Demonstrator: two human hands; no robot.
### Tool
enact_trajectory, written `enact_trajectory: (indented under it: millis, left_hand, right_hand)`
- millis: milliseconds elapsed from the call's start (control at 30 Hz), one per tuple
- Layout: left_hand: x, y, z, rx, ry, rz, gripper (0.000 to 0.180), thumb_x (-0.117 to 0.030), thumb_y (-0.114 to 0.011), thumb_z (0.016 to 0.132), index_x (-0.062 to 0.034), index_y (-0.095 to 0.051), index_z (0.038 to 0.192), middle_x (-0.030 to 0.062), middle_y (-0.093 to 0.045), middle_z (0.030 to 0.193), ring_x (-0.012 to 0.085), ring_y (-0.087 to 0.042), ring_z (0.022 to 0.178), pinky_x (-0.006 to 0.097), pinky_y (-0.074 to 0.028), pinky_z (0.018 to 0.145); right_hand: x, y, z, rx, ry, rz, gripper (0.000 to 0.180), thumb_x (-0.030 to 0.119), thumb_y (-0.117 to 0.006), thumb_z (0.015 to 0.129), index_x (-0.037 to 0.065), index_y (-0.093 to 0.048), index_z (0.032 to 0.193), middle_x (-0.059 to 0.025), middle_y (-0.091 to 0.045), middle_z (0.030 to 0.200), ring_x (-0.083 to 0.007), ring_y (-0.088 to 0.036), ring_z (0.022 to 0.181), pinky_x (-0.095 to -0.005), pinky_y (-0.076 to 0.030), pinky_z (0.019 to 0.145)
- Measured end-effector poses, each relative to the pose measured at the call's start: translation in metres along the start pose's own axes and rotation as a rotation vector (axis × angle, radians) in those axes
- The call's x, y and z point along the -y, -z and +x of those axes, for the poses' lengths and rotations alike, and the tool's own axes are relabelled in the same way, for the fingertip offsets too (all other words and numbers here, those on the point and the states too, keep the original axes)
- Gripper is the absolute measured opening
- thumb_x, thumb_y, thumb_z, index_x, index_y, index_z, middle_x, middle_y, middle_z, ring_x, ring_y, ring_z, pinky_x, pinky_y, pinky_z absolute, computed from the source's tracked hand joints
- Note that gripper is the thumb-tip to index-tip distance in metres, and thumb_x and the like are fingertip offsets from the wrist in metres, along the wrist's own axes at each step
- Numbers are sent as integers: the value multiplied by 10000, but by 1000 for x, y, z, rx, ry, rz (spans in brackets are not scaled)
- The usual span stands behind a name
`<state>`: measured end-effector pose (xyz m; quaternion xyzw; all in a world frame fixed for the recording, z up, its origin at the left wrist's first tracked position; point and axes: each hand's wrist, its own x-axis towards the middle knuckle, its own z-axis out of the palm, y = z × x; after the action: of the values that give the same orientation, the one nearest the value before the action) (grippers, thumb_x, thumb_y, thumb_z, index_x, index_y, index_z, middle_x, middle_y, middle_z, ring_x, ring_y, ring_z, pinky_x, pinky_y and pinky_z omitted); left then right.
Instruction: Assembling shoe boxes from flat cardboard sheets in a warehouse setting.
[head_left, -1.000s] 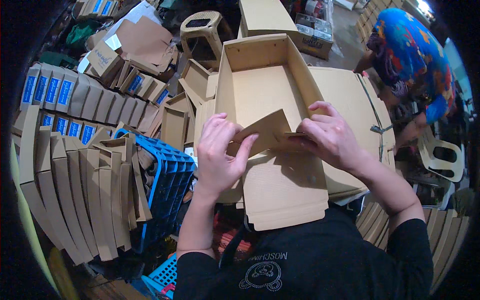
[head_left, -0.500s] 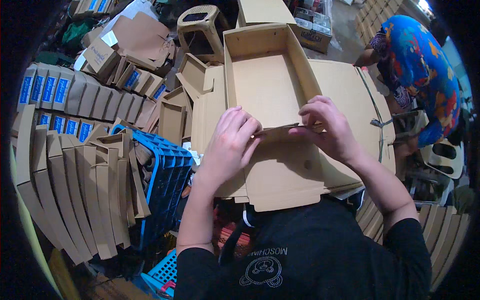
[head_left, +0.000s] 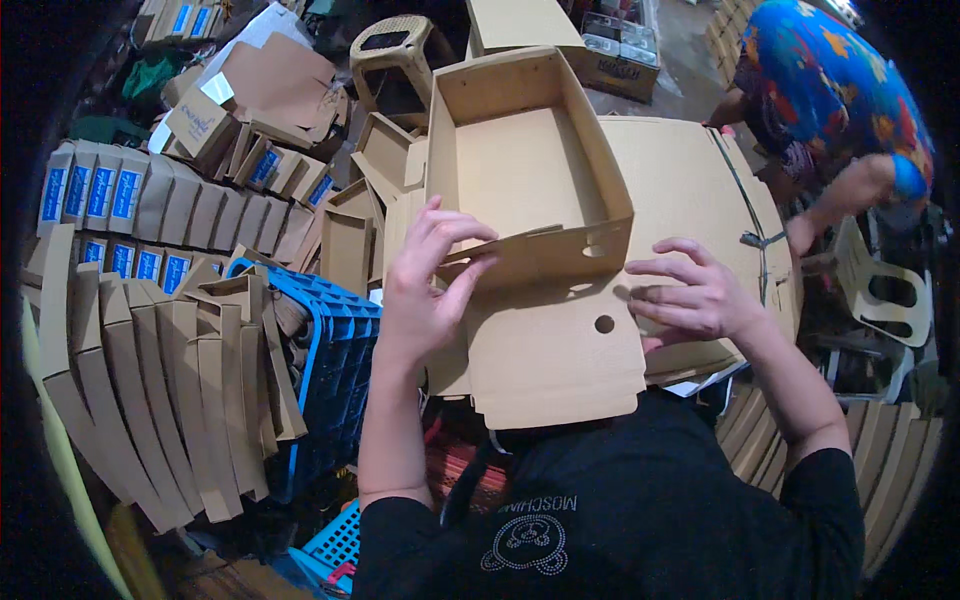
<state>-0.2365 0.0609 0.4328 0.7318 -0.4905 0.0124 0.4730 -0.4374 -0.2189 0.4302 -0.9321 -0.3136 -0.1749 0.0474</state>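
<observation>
A brown cardboard box (head_left: 530,165) stands open-topped in front of me, its near wall upright. From that wall a flap (head_left: 560,365) with a round hole and notched edges extends flat toward my chest. My left hand (head_left: 435,270) pinches the near left corner of the box between thumb and fingers. Beside the near right corner is my right hand (head_left: 690,295), fingers apart and holding nothing, just right of the flap. Under the box lies a stack of flat cardboard sheets (head_left: 680,180), tied with a dark cord.
Left of me, a blue plastic crate (head_left: 335,360) stands by rows of folded cardboard boxes (head_left: 150,370). A beige stool (head_left: 395,60) is beyond the box. At the right, a person in a bright patterned garment (head_left: 840,80) bends near a pale plastic chair (head_left: 880,290).
My right hand has let go of the near wall and moved right and down. The near wall now stands upright, the flap's hole shows, and the box has turned slightly. The other person has leaned lower.
</observation>
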Motion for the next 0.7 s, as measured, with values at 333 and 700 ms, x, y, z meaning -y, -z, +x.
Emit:
enact_trajectory:
  millis: [333,700]
  left_hand:
    - [-9,23,3,410,-91,-130,740,-600,-842,665,-102,-713,1197,66,-707,1175,269,-594,1218,557,-162,1226]
    - [-9,5,-7,394,-153,-63,567,62,-670,575,-178,-782,1076,5,-733,906,173,-683,1011,554,-210,1234]
  right_hand:
    - [7,-28,4,-296,-605,393,107,118,-737,813,24,-707,856,-69,-664,811,-318,-655,985,-390,-520,835]
    - [-31,-46,-12,-589,-1268,1405,773,613,-560,960,111,-376,1518,-109,-588,1300,-180,-583,1153,-357,-470,966]
